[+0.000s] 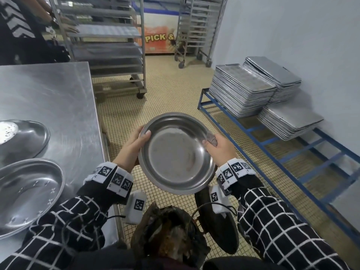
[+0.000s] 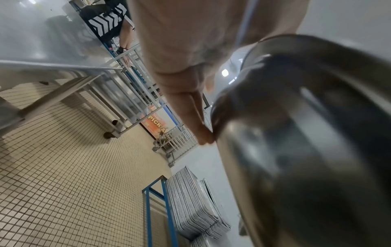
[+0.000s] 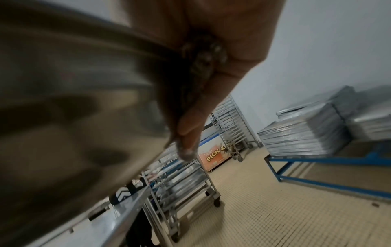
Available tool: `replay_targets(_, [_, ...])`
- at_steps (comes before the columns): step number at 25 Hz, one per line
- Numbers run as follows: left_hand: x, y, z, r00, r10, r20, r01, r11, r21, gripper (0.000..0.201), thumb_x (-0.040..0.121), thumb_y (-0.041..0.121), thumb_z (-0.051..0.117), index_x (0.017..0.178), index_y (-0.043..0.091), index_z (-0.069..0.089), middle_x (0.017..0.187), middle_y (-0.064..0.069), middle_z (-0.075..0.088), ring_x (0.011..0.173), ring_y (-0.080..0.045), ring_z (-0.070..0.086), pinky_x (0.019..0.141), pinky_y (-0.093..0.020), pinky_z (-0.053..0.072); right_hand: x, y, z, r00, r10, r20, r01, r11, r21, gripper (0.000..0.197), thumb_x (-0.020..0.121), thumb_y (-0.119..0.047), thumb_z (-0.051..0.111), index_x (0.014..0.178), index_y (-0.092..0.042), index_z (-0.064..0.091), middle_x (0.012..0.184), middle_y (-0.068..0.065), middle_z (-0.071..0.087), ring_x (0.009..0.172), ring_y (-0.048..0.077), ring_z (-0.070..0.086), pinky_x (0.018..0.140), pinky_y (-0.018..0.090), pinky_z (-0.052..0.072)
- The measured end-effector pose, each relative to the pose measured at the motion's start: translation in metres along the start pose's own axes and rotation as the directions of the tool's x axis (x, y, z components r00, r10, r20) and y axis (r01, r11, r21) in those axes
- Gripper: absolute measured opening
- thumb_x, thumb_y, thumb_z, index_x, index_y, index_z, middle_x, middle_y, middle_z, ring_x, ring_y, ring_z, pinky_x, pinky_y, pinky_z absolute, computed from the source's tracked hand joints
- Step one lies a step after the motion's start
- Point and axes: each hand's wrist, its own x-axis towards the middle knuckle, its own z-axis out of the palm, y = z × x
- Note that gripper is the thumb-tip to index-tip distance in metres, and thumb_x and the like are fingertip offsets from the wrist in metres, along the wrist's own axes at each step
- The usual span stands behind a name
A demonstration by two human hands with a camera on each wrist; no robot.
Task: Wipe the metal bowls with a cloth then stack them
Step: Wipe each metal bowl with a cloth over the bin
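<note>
A: Where's the bowl (image 1: 176, 152)?
B: In the air off the table (image 1: 48, 90) edge, over the floor, mouth up, tilted a bit toward the person. Both hands on it.
A: Left hand (image 1: 136, 141)?
B: Curled on the left rim, thumb over the lip inside, fingers under. The left wrist view shows fingertips (image 2: 206, 137) against the outer wall. Looks like a steadying grip so the bowl doesn't spin while it's wiped.
A: Right hand (image 1: 218, 148)?
B: Closed on the cloth (image 1: 211, 139), a small grey wad, pressed at the right rim. The right wrist view has the cloth (image 3: 203, 56) bunched between fingers and metal. Probably working the rim.
A: Inside clean?
B: Dull film and a brownish smear on the bottom, so likely wiping isn't finished.
A: Other bowls?
B: Two on the table, left side. The far bowl (image 1: 23, 139) is upside down, the near bowl (image 1: 27, 193) open side up. Apart, not stacked. Can't tell if they're wiped.
A: Anything else?
B: Tray stacks (image 1: 259, 84) on a blue rack (image 1: 292, 145) at right, wheeled racks (image 1: 109, 41) behind, another person (image 1: 23, 28) at the top left.
</note>
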Motion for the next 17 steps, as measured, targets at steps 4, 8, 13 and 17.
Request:
replay_targets(4, [-0.009, -0.014, 0.020, 0.996, 0.089, -0.032, -0.086, 0.994, 0.070, 0.066, 0.077, 0.041, 0.070, 0.133, 0.032, 0.037, 0.114, 0.003, 0.060, 0.097, -0.017, 0.065, 0.088, -0.038, 0.053, -0.012, -0.008, 0.020, 0.967, 0.182, -0.178, -0.125, 0.948, 0.294, 0.019, 0.093, -0.022, 0.056, 0.081, -0.007, 0.052, 0.082, 0.004, 0.062, 0.074, 0.017, 0.064, 0.055, 0.015, 0.045])
replay_targets(8, [-0.008, -0.008, 0.026, 0.962, 0.075, -0.262, -0.071, 0.997, 0.026, 0.029, 0.097, 0.033, 0.046, 0.122, 0.021, 0.049, 0.107, 0.004, 0.059, 0.104, -0.014, 0.058, 0.090, -0.029, 0.048, -0.030, -0.021, 0.027, 0.990, 0.133, -0.038, -0.112, 0.934, 0.338, 0.023, 0.098, -0.033, 0.045, 0.099, -0.013, 0.055, 0.090, -0.005, 0.064, 0.081, 0.006, 0.063, 0.059, 0.015, 0.045])
replay_targets(13, [-0.004, -0.005, 0.009, 0.939, 0.122, -0.321, -0.098, 0.991, 0.090, 0.040, 0.101, 0.035, 0.038, 0.136, 0.017, 0.043, 0.097, 0.014, 0.056, 0.093, -0.006, 0.056, 0.074, -0.014, 0.043, -0.049, -0.013, 0.025, 1.000, 0.013, -0.028, -0.010, 0.994, 0.108, 0.022, 0.099, -0.032, 0.043, 0.096, -0.015, 0.055, 0.084, -0.007, 0.060, 0.074, 0.004, 0.059, 0.053, 0.010, 0.041])
replay_targets(17, [-0.002, -0.011, 0.006, 0.968, 0.163, -0.189, -0.114, 0.963, 0.244, 0.050, 0.098, 0.044, 0.032, 0.139, 0.016, 0.040, 0.105, 0.009, 0.058, 0.096, -0.003, 0.058, 0.088, -0.020, 0.047, -0.066, -0.032, 0.050, 0.957, -0.287, 0.048, 0.283, 0.956, 0.078, 0.030, 0.096, -0.031, 0.050, 0.118, -0.013, 0.056, 0.103, -0.003, 0.062, 0.091, 0.005, 0.060, 0.078, 0.016, 0.051])
